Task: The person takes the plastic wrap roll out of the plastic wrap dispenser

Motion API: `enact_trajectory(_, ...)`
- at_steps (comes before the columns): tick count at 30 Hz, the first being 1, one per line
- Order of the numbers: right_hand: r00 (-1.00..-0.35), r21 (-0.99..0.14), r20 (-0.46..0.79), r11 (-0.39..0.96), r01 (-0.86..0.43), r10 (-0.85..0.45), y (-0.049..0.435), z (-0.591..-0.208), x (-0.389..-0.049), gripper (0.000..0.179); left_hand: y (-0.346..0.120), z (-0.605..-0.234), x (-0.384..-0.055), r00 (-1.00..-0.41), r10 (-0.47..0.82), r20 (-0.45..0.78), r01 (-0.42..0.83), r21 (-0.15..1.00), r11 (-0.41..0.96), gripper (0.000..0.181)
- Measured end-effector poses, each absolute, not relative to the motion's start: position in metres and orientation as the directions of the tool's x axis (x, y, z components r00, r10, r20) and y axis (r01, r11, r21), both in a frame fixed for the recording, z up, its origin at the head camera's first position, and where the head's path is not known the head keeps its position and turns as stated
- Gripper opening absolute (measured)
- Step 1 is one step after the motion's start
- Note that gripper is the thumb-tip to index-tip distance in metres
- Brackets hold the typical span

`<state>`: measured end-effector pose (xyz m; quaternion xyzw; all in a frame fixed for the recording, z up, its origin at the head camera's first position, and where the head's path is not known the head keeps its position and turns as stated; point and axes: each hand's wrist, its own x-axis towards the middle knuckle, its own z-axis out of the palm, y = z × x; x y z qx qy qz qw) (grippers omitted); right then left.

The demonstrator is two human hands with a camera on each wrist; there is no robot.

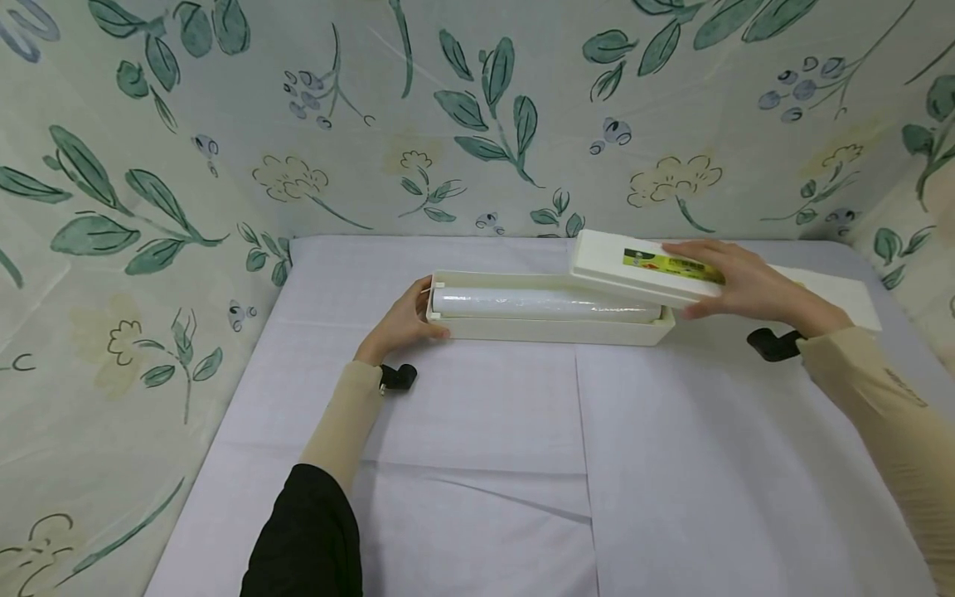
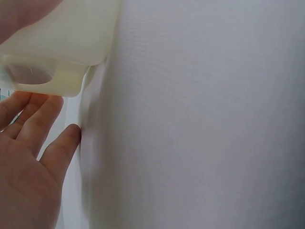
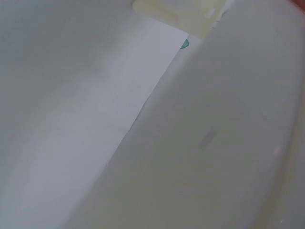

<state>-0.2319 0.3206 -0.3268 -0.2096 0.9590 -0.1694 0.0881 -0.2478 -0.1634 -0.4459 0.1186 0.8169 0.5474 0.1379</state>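
A long cream cling film box (image 1: 552, 331) lies uncovered on the table, with a shiny white roll of film (image 1: 545, 304) inside it. My left hand (image 1: 403, 320) grips the left end of this box, thumb at its front corner and fingers behind. In the left wrist view the box's end (image 2: 62, 40) fills the upper left corner. Over the box's right end, my right hand (image 1: 753, 286) holds the long white lid (image 1: 600, 255), which has a yellow-green label (image 1: 664, 265). The lid's pale surface (image 3: 214, 119) covers much of the right wrist view.
A white cloth (image 1: 477, 431) with fold creases covers the table. Behind and to the left hangs a leaf-patterned curtain (image 1: 358, 166), close past the table's back edge.
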Motion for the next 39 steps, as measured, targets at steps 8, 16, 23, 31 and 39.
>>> enact_trajectory(8,-0.899,-0.357,-0.115,0.862,-0.36,-0.423,0.326,-0.329,-0.228,0.101,-0.164,-0.446,-0.248,-0.935,0.341,-0.1,0.038,0.927,0.374,0.105)
enact_trajectory(16,-0.904,-0.346,-0.113,0.869,-0.354,-0.413,0.335,-0.331,-0.226,0.102,-0.163,-0.446,-0.248,-0.936,0.339,-0.1,0.035,0.928,0.371,0.105)
enact_trajectory(23,-0.911,-0.36,-0.117,0.872,-0.333,-0.396,0.343,-0.333,-0.222,0.101,-0.163,-0.447,-0.247,-0.936,0.337,-0.099,0.034,0.93,0.366,0.105)
enact_trajectory(31,-0.915,-0.357,-0.122,0.878,-0.32,-0.383,0.349,-0.337,-0.219,0.101,-0.164,-0.448,-0.248,-0.936,0.343,-0.084,0.048,0.932,0.36,0.105)
enact_trajectory(39,-0.928,-0.346,-0.148,0.897,-0.277,-0.343,0.354,-0.337,-0.215,0.103,-0.164,-0.449,-0.248,-0.937,0.338,-0.09,0.044,0.928,0.37,0.105)
